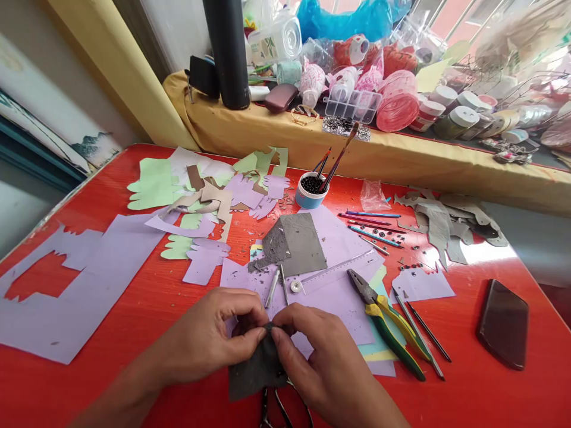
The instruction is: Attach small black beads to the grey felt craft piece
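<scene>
A dark grey piece of leather-like sheet (256,373) is pinched at its upper edge between both my hands. My left hand (209,333) closes thumb and forefinger on it, and my right hand (316,351) does the same close beside. What lies right between the fingertips is too small to make out. Below the piece, the dark handles (285,407) of a tool stick out at the bottom edge. Just beyond my fingers lie a silver craft knife (272,289) and a thin metal rod (284,284). Farther off sits a grey square sheet (306,242) covered with dark scraps.
Green-and-yellow pliers (388,321) lie right of my hands, with a phone (503,324) farther right. Purple paper (84,285) and cut-outs cover the left. A cup (312,191) of black beads holds brushes. Pencils (375,235) and grey scraps (435,226) lie at the back right.
</scene>
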Demonstrator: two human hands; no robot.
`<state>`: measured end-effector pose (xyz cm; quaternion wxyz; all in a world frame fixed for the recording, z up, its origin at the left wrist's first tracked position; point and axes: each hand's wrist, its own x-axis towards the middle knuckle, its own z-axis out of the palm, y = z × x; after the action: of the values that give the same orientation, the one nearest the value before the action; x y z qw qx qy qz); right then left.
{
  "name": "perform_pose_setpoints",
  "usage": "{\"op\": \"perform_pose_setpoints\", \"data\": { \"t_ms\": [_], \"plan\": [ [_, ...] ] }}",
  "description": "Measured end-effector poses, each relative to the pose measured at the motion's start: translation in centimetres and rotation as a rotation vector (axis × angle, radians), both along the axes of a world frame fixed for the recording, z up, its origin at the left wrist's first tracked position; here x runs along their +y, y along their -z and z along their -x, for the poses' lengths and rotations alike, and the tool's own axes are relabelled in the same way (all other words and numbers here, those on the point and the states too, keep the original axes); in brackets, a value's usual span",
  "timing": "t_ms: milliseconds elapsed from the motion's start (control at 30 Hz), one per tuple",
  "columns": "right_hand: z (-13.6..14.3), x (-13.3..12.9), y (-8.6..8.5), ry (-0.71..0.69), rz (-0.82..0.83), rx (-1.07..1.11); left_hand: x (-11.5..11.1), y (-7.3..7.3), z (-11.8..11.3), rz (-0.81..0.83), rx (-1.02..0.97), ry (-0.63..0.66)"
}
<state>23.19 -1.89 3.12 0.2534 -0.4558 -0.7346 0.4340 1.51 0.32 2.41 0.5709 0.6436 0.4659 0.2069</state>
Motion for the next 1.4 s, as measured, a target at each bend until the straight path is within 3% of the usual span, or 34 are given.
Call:
{"op": "perform_pose_setpoints", "data": {
  "t_ms": [300, 567, 900, 1133, 1333, 1400],
  "plan": [
    [0.4, 0.3, 0.5, -0.010, 0.180, 0.117, 1.0, 1.0, 1.3, 0.238, -0.119, 0.059],
    [0.5, 0.8, 1.7, 0.050, 0.196, 0.218, 1.2, 1.4, 1.0, 0.372, -0.228, -0.028],
    [1.2, 1.0, 2.7, 0.277, 0.095, 0.166, 0.4, 2.3, -1.1, 0.291, -0.194, -0.208],
    [1.5, 0.8, 3.1, 0.295, 0.117, 0.176, -0.1, 2.5, -1.5, 0.140, -0.099, -0.236],
    [1.8, 0.7, 3.9, 0.266, 0.179, 0.121, -0.4, 2.6, -2.1, -0.066, 0.146, -0.243],
    [1.8, 0.7, 4.0, 0.284, 0.194, 0.136, -0.3, 2.7, -2.1, -0.062, 0.130, -0.251]
  ]
}}
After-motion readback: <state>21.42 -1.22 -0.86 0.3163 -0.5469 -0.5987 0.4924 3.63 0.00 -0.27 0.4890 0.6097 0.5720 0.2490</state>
